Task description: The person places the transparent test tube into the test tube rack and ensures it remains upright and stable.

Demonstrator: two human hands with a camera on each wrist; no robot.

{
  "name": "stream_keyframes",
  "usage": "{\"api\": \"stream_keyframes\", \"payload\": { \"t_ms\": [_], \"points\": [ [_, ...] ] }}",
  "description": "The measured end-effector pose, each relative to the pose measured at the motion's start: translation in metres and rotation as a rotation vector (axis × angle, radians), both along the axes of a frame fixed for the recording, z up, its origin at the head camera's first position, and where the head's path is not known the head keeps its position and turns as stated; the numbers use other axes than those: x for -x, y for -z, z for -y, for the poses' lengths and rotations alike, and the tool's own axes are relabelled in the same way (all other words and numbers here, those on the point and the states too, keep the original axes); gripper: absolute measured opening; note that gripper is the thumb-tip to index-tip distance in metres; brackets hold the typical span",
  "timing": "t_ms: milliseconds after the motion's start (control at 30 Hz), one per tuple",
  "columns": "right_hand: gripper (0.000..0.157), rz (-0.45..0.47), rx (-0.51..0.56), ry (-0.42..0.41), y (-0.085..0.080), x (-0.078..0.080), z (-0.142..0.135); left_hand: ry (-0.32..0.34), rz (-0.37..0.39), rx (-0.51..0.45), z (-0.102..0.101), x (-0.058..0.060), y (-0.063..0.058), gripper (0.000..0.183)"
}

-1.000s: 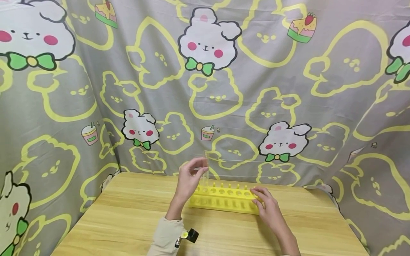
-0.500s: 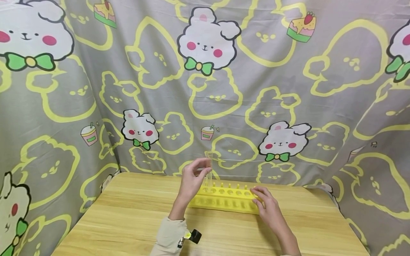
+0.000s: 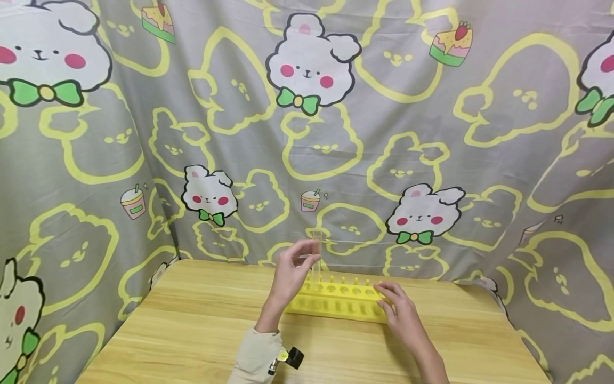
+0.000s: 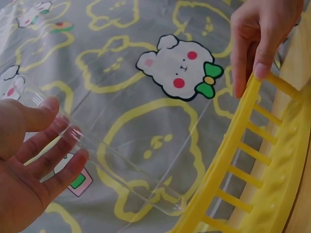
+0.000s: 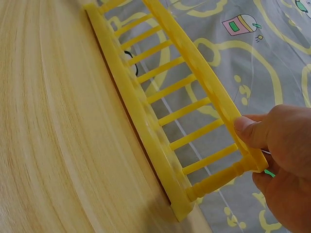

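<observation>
My left hand (image 3: pixel 289 272) pinches a clear test tube (image 3: pixel 316 269) near its upper part and holds it upright over the yellow test tube rack (image 3: pixel 336 306). In the left wrist view the rounded lower end of the test tube (image 4: pixel 131 170) is right by the rack's top plate; whether it sits in a hole I cannot tell. The rack has a row of round holes and small pegs along the back. At its right end my right hand (image 3: pixel 402 309) grips the top plate, thumb on the near side, as the right wrist view shows of the hand (image 5: pixel 286 160).
A light wood table (image 3: pixel 182 320) bears the rack towards its back edge. Grey curtains (image 3: pixel 259 144) with rabbit prints hang close behind and at both sides. A small black device (image 3: pixel 295 358) is strapped at the left sleeve (image 3: pixel 256 354).
My left hand has moved a little to the right along the rack with the test tube. The right hand and the rack have stayed in place.
</observation>
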State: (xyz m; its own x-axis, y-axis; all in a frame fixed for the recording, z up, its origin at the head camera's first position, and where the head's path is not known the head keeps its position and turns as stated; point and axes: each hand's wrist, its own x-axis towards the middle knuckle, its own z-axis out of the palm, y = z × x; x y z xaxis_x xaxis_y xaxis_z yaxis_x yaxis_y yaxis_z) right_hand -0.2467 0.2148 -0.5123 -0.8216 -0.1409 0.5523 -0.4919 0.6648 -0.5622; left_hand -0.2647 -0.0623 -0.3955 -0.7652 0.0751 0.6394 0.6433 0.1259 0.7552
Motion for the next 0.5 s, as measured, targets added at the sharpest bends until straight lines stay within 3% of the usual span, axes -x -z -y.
{"api": "stream_keyframes", "payload": {
  "t_ms": [133,500],
  "points": [
    [0.038,-0.005,-0.006,0.005,0.0,-0.0005,0.0004,0.008,-0.008,0.0,-0.0006,-0.0054,-0.0053,0.022],
    [0.038,-0.019,-0.02,0.013,0.0006,-0.0005,-0.0001,0.011,0.003,-0.011,-0.0047,-0.0054,-0.0054,0.023]
  ]
}}
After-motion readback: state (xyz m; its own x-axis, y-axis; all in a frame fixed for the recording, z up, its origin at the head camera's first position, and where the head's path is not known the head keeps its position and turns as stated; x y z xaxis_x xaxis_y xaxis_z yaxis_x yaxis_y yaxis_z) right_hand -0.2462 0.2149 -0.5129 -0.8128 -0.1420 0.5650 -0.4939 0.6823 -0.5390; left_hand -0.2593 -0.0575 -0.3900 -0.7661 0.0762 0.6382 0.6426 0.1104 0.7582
